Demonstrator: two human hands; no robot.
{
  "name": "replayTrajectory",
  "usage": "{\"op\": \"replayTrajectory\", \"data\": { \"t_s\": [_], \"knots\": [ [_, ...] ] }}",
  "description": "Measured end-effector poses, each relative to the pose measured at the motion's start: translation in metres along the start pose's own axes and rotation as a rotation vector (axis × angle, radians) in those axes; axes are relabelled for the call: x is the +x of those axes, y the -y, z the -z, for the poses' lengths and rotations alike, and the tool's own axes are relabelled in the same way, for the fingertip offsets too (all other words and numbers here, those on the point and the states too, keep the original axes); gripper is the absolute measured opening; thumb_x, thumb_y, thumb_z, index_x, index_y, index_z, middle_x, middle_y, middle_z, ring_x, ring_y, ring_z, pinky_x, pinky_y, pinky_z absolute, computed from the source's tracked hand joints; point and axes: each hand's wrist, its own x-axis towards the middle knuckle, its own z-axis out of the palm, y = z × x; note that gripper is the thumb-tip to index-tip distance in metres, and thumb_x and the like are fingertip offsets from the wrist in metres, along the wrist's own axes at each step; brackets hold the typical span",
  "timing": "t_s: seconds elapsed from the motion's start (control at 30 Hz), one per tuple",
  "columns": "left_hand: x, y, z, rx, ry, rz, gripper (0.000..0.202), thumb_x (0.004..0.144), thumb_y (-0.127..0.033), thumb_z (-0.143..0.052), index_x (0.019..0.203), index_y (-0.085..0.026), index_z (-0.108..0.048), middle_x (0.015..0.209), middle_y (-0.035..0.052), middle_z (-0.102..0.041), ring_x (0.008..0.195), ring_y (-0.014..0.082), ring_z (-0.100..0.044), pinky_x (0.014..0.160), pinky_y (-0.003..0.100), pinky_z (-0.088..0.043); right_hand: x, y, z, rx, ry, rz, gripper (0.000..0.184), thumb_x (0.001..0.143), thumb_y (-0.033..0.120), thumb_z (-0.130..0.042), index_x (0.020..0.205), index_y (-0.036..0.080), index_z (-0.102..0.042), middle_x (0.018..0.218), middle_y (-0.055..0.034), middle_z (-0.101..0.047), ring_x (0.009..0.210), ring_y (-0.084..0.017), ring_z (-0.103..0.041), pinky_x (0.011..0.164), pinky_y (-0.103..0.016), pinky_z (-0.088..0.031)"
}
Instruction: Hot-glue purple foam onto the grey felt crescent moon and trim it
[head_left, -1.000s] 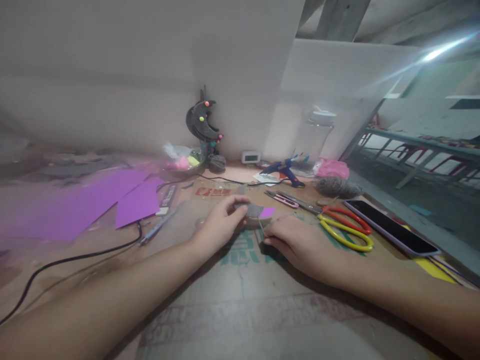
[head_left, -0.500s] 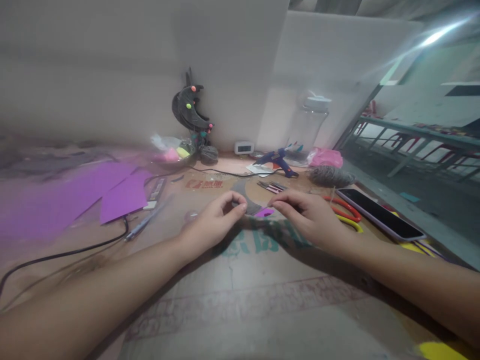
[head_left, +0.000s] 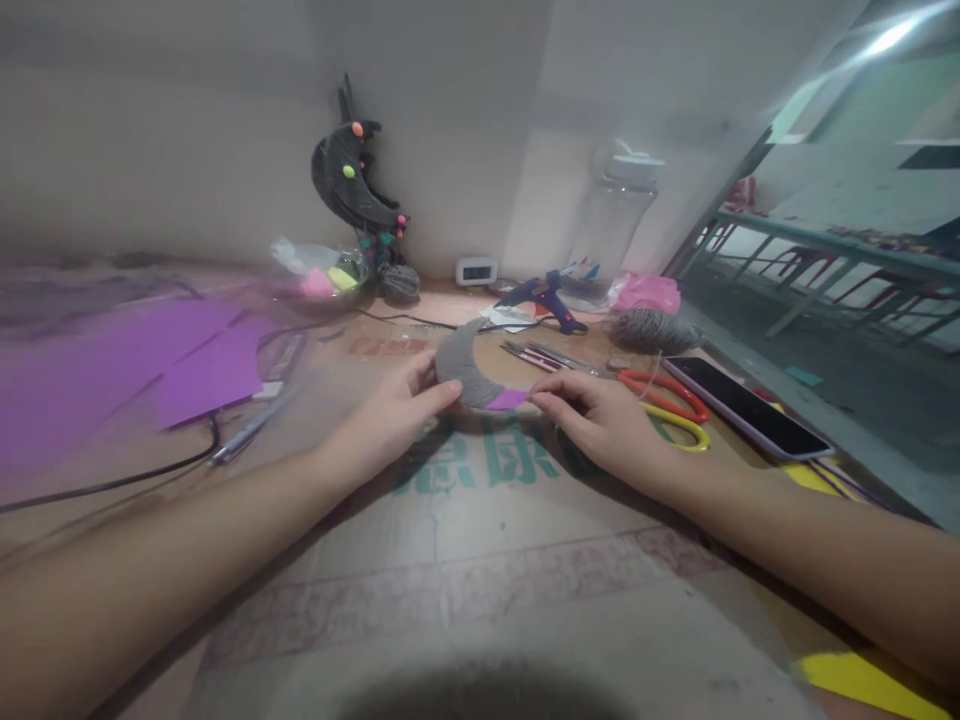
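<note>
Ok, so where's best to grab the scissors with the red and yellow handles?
Take the scissors by the handle loops, from the right, on the phone side. They lie flat with the blades pointing away to the left, and the loops sit just beside your right hand, which pinches the grey crescent.

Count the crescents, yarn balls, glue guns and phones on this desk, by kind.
Crescents: 2, the grey crescent pinched by the left hand and right hand, and the dark crescent at the wall.
Yarn balls: 2, the right yarn ball and the left yarn ball.
Glue gun: 1
Phone: 1
Total: 6
</note>
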Motion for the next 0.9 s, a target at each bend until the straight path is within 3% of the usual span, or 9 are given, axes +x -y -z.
{"op": "replayTrajectory", "data": {
  "t_s": [0.1, 0.2, 0.37, 0.53, 0.6, 0.67, 0.7, 0.8, 0.9],
  "knots": [
    [-0.002, -0.002, 0.002, 0.155, -0.018, 0.034, 0.016, 0.087, -0.031, -0.059, 0.092, -0.018, -0.066, 0.089, 0.0026, -0.068, 0.083, 0.0179, -0.061, 0.08, 0.03, -0.046, 0.0, -0.003, -0.003, 0.018, 0.023, -0.021, 0.02, 0.093, 0.031, -0.055, 0.086, 0.019, -0.069, 0.075, -0.001, -0.071, 0.067, -0.014, -0.062, 0.064, -0.024, -0.045],
    [-0.003, -0.004, 0.003, 0.289, -0.064, 0.043, 0.019, 0.087, -0.035, -0.058, 0.078, -0.018, -0.063, 0.071, -0.0009, -0.058, 0.072, 0.0163, -0.055, 0.069, 0.028, -0.043, 0.001, -0.004, -0.004, 0.028, 0.013, -0.026, 0.018, 0.092, 0.03, -0.056, 0.086, 0.018, -0.069, 0.073, -0.0002, -0.069, 0.066, -0.014, -0.061, 0.063, -0.024, -0.044],
    [-0.004, -0.005, 0.002, 0.332, -0.027, 0.072, 0.019, 0.086, -0.034, -0.056, 0.088, -0.018, -0.066, 0.07, -0.0012, -0.057, 0.068, 0.0161, -0.053, 0.065, 0.028, -0.041, 0.001, -0.001, -0.002, 0.015, 0.012, -0.01, 0.018, 0.092, 0.03, -0.056, 0.087, 0.019, -0.069, 0.081, -0.0024, -0.073, 0.073, -0.016, -0.064, 0.068, -0.026, -0.046],
    [-0.002, 0.0, 0.003, 0.346, 0.024, 0.066, 0.02, 0.087, -0.036, -0.056, 0.084, -0.018, -0.065, 0.071, -0.0013, -0.056, 0.065, 0.0146, -0.052, 0.06, 0.026, -0.039, 0.0, 0.002, -0.002, -0.005, -0.007, -0.004, 0.019, 0.092, 0.032, -0.056, 0.087, 0.019, -0.069, 0.082, -0.0033, -0.073, 0.073, -0.016, -0.064, 0.068, -0.027, -0.046],
    [-0.002, 0.001, 0.002, 0.267, 0.046, 0.035, 0.021, 0.086, -0.03, -0.058, 0.102, -0.019, -0.065, 0.075, -0.0015, -0.058, 0.067, 0.014, -0.053, 0.062, 0.026, -0.041, 0.001, 0.002, -0.002, -0.007, 0.005, 0.001, 0.019, 0.092, 0.031, -0.055, 0.087, 0.019, -0.068, 0.081, -0.0031, -0.072, 0.072, -0.016, -0.063, 0.067, -0.027, -0.046],
    [-0.003, 0.0, 0.0, 0.179, 0.011, 0.018, 0.05, 0.085, -0.025, -0.059, 0.134, -0.023, -0.049, 0.073, -0.0043, -0.055, 0.067, 0.0135, -0.054, 0.063, 0.025, -0.042, 0.002, 0.003, -0.002, -0.008, 0.046, -0.016, 0.018, 0.092, 0.03, -0.054, 0.086, 0.018, -0.066, 0.078, -0.0025, -0.07, 0.07, -0.016, -0.062, 0.066, -0.027, -0.045],
    [-0.003, -0.001, -0.001, 0.185, -0.007, 0.017, 0.054, 0.086, -0.025, -0.059, 0.138, -0.024, -0.044, 0.07, -0.0055, -0.053, 0.066, 0.0132, -0.054, 0.063, 0.025, -0.041, 0.002, 0.004, -0.002, -0.006, 0.065, -0.035, 0.018, 0.092, 0.029, -0.054, 0.084, 0.018, -0.065, 0.075, -0.002, -0.069, 0.069, -0.015, -0.061, 0.066, -0.027, -0.044],
    [-0.005, -0.002, 0.0, 0.255, 0.024, 0.041, 0.03, 0.09, -0.032, -0.056, 0.118, -0.021, -0.059, 0.069, -0.0035, -0.053, 0.065, 0.0128, -0.054, 0.061, 0.024, -0.04, 0.003, 0.005, -0.003, 0.091, 0.094, -0.128, 0.019, 0.093, 0.032, -0.052, 0.082, 0.019, -0.06, 0.071, -0.0006, -0.064, 0.064, -0.014, -0.057, 0.061, -0.026, -0.043],
    [-0.006, 0.0, 0.002, 0.277, 0.058, 0.041, 0.022, 0.093, -0.038, -0.053, 0.1, -0.019, -0.064, 0.073, -0.0011, -0.058, 0.07, 0.0131, -0.056, 0.064, 0.025, -0.042, 0.002, 0.007, -0.004, 0.32, 0.128, -0.216, 0.019, 0.09, 0.037, -0.056, 0.084, 0.019, -0.057, 0.071, 0.0008, -0.063, 0.059, -0.012, -0.055, 0.056, -0.025, -0.042]
  ]
}}
